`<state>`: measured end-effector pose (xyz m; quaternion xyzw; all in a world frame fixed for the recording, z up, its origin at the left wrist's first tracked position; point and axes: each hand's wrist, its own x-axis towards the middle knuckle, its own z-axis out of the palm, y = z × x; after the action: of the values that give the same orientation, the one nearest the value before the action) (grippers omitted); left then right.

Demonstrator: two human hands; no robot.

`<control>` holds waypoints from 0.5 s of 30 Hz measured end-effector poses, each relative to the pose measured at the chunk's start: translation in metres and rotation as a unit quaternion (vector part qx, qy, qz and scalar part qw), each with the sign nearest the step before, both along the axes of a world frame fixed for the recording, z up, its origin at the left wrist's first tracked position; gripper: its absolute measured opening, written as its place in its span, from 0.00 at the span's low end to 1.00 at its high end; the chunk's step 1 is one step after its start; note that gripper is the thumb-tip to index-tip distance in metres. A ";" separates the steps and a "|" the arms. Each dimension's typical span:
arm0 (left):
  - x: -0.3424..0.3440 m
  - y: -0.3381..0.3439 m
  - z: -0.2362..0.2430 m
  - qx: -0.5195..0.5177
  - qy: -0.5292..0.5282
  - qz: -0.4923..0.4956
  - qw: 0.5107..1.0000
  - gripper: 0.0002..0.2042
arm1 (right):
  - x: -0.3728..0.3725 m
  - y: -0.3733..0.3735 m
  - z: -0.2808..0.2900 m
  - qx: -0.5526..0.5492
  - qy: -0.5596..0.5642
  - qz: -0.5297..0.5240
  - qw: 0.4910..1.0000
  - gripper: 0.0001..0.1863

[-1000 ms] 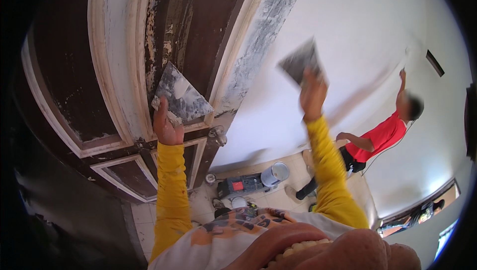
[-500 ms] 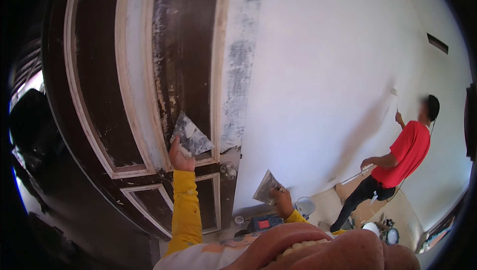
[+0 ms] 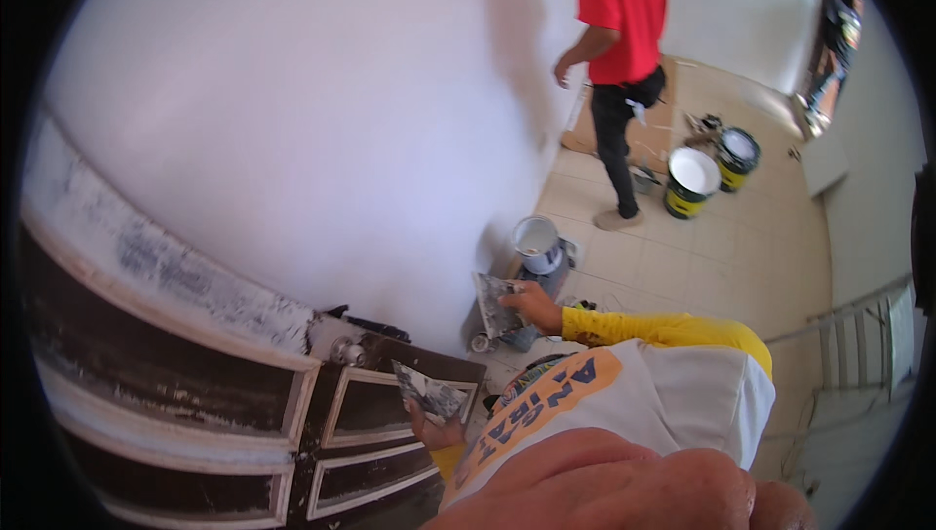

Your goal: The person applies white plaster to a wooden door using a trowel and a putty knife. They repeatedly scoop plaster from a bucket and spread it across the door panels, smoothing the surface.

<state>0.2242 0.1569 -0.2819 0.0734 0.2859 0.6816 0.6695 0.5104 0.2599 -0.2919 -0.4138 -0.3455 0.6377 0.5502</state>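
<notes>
My left hand [image 3: 436, 428] is closed around a wide putty knife [image 3: 427, 392], whose triangular blade is smeared with white and grey filler. It is in front of the lower panels of a dark brown door [image 3: 322, 423] with pale moulding. A second putty knife [image 3: 493, 304], its broad blade also smeared, is gripped in my right hand [image 3: 532, 304]. That hand is out to the right of the door, above the floor and just in front of a grey paint can [image 3: 537, 245]. The door's round knob [image 3: 347, 351] is beyond my left hand, and whitish patches mark the door's edge.
A co-worker in a red shirt [image 3: 624, 18] stands at the white wall [image 3: 322, 120], one arm raised to it. Buckets with white contents [image 3: 693, 173] stand on the tiled floor beside cardboard. A metal frame [image 3: 858, 340] is at right; another person [image 3: 838, 38] is far right.
My view has swung right and down, away from the door's upper panels. The left putty knife is now lower, off the upper panel; both hands keep their knives.
</notes>
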 end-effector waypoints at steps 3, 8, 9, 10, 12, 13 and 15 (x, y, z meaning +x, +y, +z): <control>0.001 0.032 -0.006 0.087 0.015 -0.067 0.994 0.23 | 0.003 -0.005 0.014 0.050 -0.018 -0.026 0.998 0.15; -0.007 0.071 -0.010 0.137 -0.048 -0.121 0.982 0.22 | 0.008 -0.019 0.030 -0.009 -0.122 -0.079 0.989 0.21; -0.007 0.072 -0.010 0.141 -0.052 -0.139 0.979 0.23 | 0.007 -0.028 0.043 -0.037 -0.124 -0.093 0.987 0.21; -0.007 0.074 -0.009 0.144 -0.056 -0.157 0.976 0.23 | 0.004 -0.035 0.049 -0.064 -0.125 -0.107 0.984 0.20; -0.005 0.076 -0.006 0.155 -0.065 -0.204 0.965 0.22 | -0.002 -0.026 -0.009 -0.039 -0.065 -0.168 0.983 0.21; -0.007 0.073 -0.007 0.160 -0.071 -0.222 0.959 0.20 | -0.007 -0.030 -0.022 -0.058 -0.001 -0.183 0.981 0.22; -0.015 0.061 -0.005 0.159 -0.087 -0.266 0.947 0.19 | -0.024 -0.040 -0.036 -0.125 0.166 -0.207 0.956 0.24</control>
<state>0.2094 0.2175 -0.2871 0.1927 0.0846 0.5192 0.8284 0.4863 0.2195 -0.3276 -0.4299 -0.0733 0.6079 0.6635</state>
